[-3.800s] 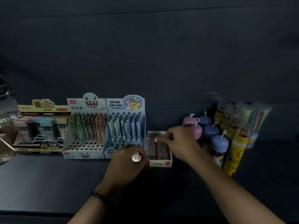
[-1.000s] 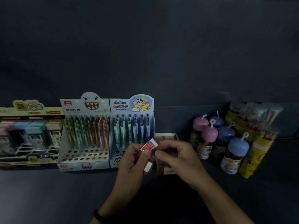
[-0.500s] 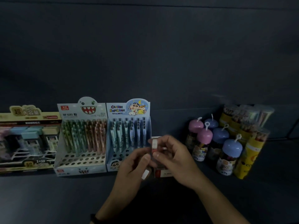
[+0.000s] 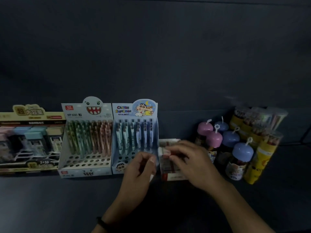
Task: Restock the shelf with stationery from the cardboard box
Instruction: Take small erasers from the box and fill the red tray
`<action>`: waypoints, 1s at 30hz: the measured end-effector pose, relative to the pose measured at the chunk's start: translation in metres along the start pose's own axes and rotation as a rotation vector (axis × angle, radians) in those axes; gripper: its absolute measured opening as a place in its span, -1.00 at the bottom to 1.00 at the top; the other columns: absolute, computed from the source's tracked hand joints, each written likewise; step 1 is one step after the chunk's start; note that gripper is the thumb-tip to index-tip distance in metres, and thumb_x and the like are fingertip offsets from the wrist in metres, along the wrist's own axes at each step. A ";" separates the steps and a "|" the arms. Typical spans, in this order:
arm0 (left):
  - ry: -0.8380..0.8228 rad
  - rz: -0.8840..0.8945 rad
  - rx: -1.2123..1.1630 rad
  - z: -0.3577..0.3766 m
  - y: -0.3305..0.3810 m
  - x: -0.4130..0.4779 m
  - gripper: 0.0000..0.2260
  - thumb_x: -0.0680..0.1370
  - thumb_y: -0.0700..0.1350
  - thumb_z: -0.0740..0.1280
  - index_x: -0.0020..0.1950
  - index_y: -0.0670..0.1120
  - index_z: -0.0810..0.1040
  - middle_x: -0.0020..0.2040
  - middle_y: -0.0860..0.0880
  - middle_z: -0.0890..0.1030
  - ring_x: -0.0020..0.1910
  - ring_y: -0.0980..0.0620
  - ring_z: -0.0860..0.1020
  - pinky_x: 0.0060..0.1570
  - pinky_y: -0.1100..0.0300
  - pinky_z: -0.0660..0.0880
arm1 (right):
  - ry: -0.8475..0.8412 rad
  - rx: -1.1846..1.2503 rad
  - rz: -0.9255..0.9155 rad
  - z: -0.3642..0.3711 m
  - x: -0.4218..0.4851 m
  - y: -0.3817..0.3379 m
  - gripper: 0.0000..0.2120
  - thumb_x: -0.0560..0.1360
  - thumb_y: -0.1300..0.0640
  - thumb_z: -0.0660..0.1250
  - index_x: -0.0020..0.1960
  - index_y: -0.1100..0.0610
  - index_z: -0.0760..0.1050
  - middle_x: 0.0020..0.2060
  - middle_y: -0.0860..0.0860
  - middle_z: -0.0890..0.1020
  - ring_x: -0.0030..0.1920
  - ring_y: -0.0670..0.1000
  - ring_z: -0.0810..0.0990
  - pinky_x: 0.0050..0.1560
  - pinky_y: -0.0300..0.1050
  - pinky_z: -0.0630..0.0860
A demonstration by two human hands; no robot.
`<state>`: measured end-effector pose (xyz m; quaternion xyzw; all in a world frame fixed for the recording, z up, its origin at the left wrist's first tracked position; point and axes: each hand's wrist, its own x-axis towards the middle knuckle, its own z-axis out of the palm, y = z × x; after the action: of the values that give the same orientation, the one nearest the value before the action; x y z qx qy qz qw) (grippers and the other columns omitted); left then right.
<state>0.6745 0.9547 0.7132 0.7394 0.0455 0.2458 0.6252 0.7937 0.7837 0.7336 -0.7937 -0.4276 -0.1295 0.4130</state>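
A dark shelf (image 4: 50,199) carries a row of stock against a dark back wall. At far left sits a wide display carton (image 4: 30,140) of pastel-topped items, too blurred to name. Touching it is a monster-face pen display (image 4: 87,140), and touching that a Crayon Shin-chan pen display (image 4: 134,132). At far right stand yellow pencil tubes (image 4: 262,153), with dome-lidded jars (image 4: 242,152) in pink and blue just in front of them. Between the Shin-chan display and the jars lies the small eraser box (image 4: 175,178), open on top.

The right hand (image 4: 191,163) reaches over this box, fingertips pinching a red-and-white eraser (image 4: 165,151) at its rear left corner. The left hand (image 4: 138,175), with a dark wristband (image 4: 101,223), hovers just left of the box, fingers curled round a small white piece (image 4: 151,177) that peeks out below.
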 end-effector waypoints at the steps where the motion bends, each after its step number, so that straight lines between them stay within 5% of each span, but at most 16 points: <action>1: 0.015 0.008 0.018 0.000 -0.001 0.000 -0.78 0.74 -0.04 0.23 -0.02 -0.07 0.58 -0.27 -0.03 0.52 -0.29 0.05 0.48 -0.24 0.19 0.44 | 0.035 -0.053 0.013 -0.003 0.003 0.005 -0.78 0.54 0.19 0.54 0.16 0.00 0.72 0.04 -0.17 0.67 0.08 -0.20 0.64 0.15 -0.23 0.55; 5: -0.028 -0.054 -0.129 -0.004 -0.001 -0.002 -0.79 0.72 -0.06 0.17 0.00 -0.07 0.54 -0.20 0.00 0.42 -0.24 0.05 0.38 -0.16 0.06 0.30 | -0.030 -0.243 0.151 -0.009 0.018 0.024 -0.87 0.58 0.13 0.47 0.11 0.02 0.72 0.04 -0.09 0.69 0.08 -0.06 0.64 0.16 -0.11 0.54; 6: -0.074 -0.064 -0.210 -0.006 -0.001 -0.002 -0.94 0.59 -0.13 0.25 -0.03 -0.07 0.51 -0.18 -0.01 0.40 -0.22 0.04 0.34 -0.16 0.04 0.26 | -0.077 -0.259 0.165 -0.008 0.020 0.025 -0.87 0.59 0.14 0.45 0.11 0.04 0.73 0.05 -0.07 0.70 0.10 -0.03 0.64 0.15 -0.14 0.52; 9: -0.140 -0.028 -0.320 -0.009 -0.001 -0.002 -0.72 0.26 -0.17 0.32 -0.05 -0.08 0.42 -0.14 -0.11 0.34 -0.20 -0.01 0.25 -0.18 -0.02 0.16 | -0.188 -0.294 0.168 -0.001 0.028 0.020 -0.85 0.62 0.14 0.42 0.13 0.04 0.74 0.12 -0.06 0.72 0.14 -0.04 0.65 0.11 -0.23 0.46; 15: -0.006 -0.040 -0.149 -0.004 -0.013 -0.003 -0.76 0.54 -0.28 0.29 0.04 0.06 0.43 -0.07 -0.04 0.45 -0.13 -0.01 0.40 -0.11 0.00 0.38 | -0.318 -0.409 0.154 0.019 0.037 0.023 -0.86 0.59 0.20 0.38 0.04 0.10 0.72 0.08 0.05 0.70 0.14 0.08 0.66 0.17 -0.02 0.58; 18: 0.030 -0.028 -0.111 -0.002 -0.011 -0.003 -0.93 0.73 -0.22 0.26 0.18 -0.07 0.44 -0.04 -0.07 0.58 -0.08 -0.01 0.56 -0.02 0.05 0.52 | -0.330 -0.442 0.145 0.025 0.040 0.026 -0.84 0.55 0.20 0.39 0.06 0.07 0.72 0.14 0.01 0.64 0.15 0.10 0.66 0.16 0.07 0.62; 22: 0.105 -0.090 -0.298 0.000 -0.001 0.001 -0.85 0.73 -0.22 0.22 0.16 -0.15 0.59 0.09 -0.11 0.69 0.09 -0.02 0.67 0.01 0.14 0.62 | -0.370 -0.447 0.160 0.021 0.041 0.025 -0.84 0.57 0.16 0.37 0.05 0.05 0.72 0.09 -0.01 0.68 0.10 0.06 0.68 0.09 0.06 0.64; 24: 0.116 -0.114 -0.340 0.001 0.002 0.003 -0.76 0.74 -0.19 0.20 0.08 -0.06 0.66 0.06 -0.16 0.67 0.02 -0.02 0.65 0.02 0.12 0.61 | -0.308 -0.377 0.174 0.014 0.037 0.019 -0.85 0.60 0.07 0.37 0.08 0.01 0.71 0.05 -0.08 0.71 0.05 -0.04 0.68 0.08 -0.02 0.63; 27: 0.141 -0.131 -0.290 0.000 0.003 0.004 -0.73 0.73 -0.13 0.23 0.00 0.06 0.70 -0.05 -0.04 0.65 -0.09 0.06 0.59 -0.02 0.08 0.55 | -0.043 -0.058 0.205 0.005 0.023 -0.003 -0.90 0.60 0.10 0.46 0.04 -0.06 0.74 -0.05 -0.27 0.73 0.00 -0.24 0.67 0.02 -0.38 0.53; 30: 0.165 -0.128 -0.270 -0.003 0.002 0.005 -0.79 0.73 -0.10 0.26 0.07 0.02 0.70 -0.08 0.00 0.65 -0.08 0.05 0.57 0.00 0.05 0.54 | 0.066 0.265 0.217 0.005 0.008 -0.027 -0.84 0.57 0.19 0.51 0.05 -0.07 0.73 -0.04 -0.24 0.75 0.02 -0.17 0.71 0.07 -0.33 0.58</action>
<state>0.6769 0.9586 0.7165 0.6215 0.1106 0.2692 0.7274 0.7761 0.8001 0.7492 -0.7690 -0.3391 -0.0526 0.5394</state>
